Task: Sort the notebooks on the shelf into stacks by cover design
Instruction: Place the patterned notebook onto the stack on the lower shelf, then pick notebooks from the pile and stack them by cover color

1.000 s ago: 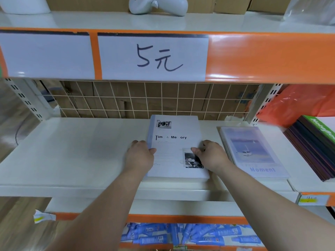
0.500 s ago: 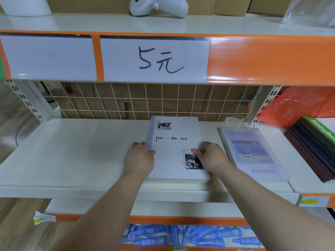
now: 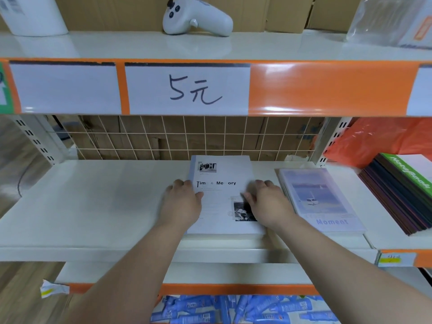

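Observation:
A stack of white "Time & Memory" notebooks (image 3: 222,174) lies on the white shelf board (image 3: 93,206), roughly at its middle. My left hand (image 3: 182,202) grips the stack's left edge, thumb on the cover and fingers down the side. My right hand (image 3: 268,204) grips the right edge the same way and is blurred. To the right lies a second stack with a pale blue "Moment" cover (image 3: 322,197). Further right, dark-edged notebooks with a green cover (image 3: 397,195) are piled on the neighbouring shelf.
A wire mesh (image 3: 187,141) backs the shelf. The upper shelf's orange front edge (image 3: 327,90) with a "5元" label hangs low overhead; a white controller (image 3: 196,17) lies on it. An orange bag (image 3: 378,139) sits at the back right. Blue tubes (image 3: 233,309) fill the shelf below.
Both hands stay on the sides of the "Time & Memory" stack. My right hand shifts slightly and is now blurred; the stack has barely moved.

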Motion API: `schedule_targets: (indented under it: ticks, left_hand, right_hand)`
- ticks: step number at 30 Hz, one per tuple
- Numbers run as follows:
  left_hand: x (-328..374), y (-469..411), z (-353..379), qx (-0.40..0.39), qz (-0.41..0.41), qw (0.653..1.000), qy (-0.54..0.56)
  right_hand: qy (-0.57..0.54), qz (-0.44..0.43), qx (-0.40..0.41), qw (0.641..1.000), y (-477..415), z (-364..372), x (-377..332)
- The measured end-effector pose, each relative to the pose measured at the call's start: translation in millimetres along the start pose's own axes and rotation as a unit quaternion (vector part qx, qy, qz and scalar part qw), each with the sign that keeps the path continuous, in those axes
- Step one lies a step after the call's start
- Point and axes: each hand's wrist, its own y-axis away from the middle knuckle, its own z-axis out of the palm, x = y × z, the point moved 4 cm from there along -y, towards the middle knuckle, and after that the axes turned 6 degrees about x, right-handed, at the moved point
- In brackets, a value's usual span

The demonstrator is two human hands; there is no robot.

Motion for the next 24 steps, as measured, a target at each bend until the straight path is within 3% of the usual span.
schedule_targets:
  ticks: [5,9,14,24]
  left_hand:
    - [48,7,-3,-0.067,0.137,0.986,-0.074]
    - [63,16,5,-0.094,0.155,0.979,-0.088]
    - [102,18,5,-0.092,0.181,0.977,-0.062]
    - [255,57,13,-0.079,0.275,0.957,-0.050]
  right_hand:
    - [0.077,-0.102,-0.050,0.991,4,-4,-10]
    - [0.080,-0.103,-0.068,0.989,13,-7,-3]
    - [0.081,-0.076,-0.036,0.993,24,-37,30]
    - [0.122,-0.018,0.018,0.992,63,-113,157]
